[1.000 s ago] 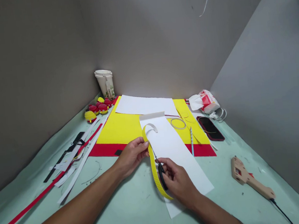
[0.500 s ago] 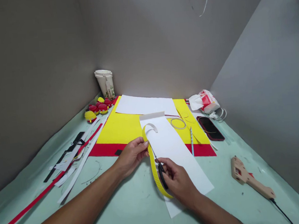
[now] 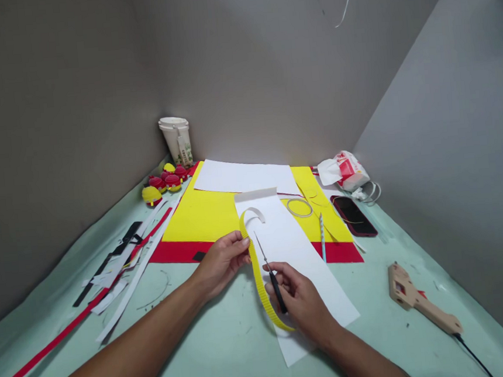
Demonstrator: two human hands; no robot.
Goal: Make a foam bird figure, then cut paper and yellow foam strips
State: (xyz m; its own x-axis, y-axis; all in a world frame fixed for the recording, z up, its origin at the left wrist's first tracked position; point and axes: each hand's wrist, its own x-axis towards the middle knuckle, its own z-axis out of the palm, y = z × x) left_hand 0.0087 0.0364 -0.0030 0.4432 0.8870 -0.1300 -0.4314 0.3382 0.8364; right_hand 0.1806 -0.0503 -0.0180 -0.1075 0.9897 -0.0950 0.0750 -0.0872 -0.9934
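A long yellow paper strip (image 3: 263, 299) with small cuts along its edge is pinched in my left hand (image 3: 227, 255); its upper end curls over and shows a white underside. My right hand (image 3: 303, 301) grips black-handled scissors (image 3: 277, 292), their blades pointing up and away beside the strip, just right of my left fingertips. The strip's lower end passes behind my right hand, where it is hidden. Beneath both hands lies a white paper sheet (image 3: 302, 266), its far edge folded up.
Yellow card (image 3: 192, 217) and red card (image 3: 169, 253) lie behind, with a tape ring (image 3: 299, 208) and a pencil (image 3: 322, 238). At right are a phone (image 3: 354, 216), tissues (image 3: 351, 170) and a glue gun (image 3: 424, 299). Paper strips (image 3: 86, 311), red-yellow balls (image 3: 156, 184) and a cup (image 3: 177, 139) sit left.
My right hand has drawn the scissors slightly right, away from the strip, and turned them so more of the blades shows. My left hand and the strip's top stay still.
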